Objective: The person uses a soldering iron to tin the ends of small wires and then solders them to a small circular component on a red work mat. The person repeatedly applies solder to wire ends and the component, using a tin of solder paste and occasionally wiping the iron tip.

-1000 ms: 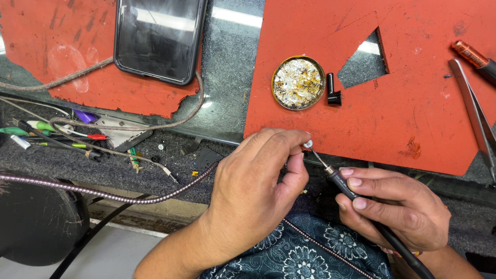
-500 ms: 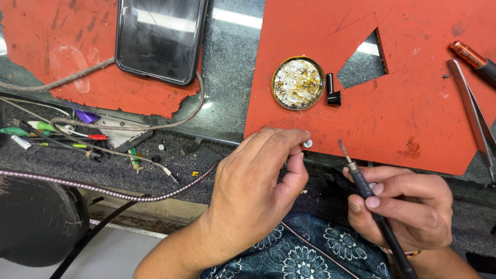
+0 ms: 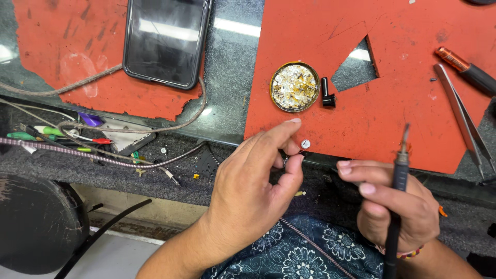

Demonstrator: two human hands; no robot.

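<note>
My left hand (image 3: 253,191) pinches a tiny silvery round part (image 3: 305,144) between thumb and fingers at the near edge of the red mat (image 3: 372,119). My right hand (image 3: 395,204) grips a black soldering iron (image 3: 398,181) almost upright, its tip raised and well to the right of the small part. The iron's cord runs down past my wrist. A round tin of brass-coloured tip cleaner (image 3: 294,87) sits on the mat beyond my left fingers, with a small black cap (image 3: 327,94) beside it.
A dark phone (image 3: 165,39) lies screen up at top left on another red mat piece. Metal tweezers (image 3: 465,119) and an orange-tipped tool (image 3: 465,70) lie at right. Coloured wires (image 3: 57,137) and a braided cable (image 3: 88,155) cross the left ledge.
My right hand has pulled the soldering iron away from the small part, swinging it right and upright. My left hand stays in place with fingers slightly more spread.
</note>
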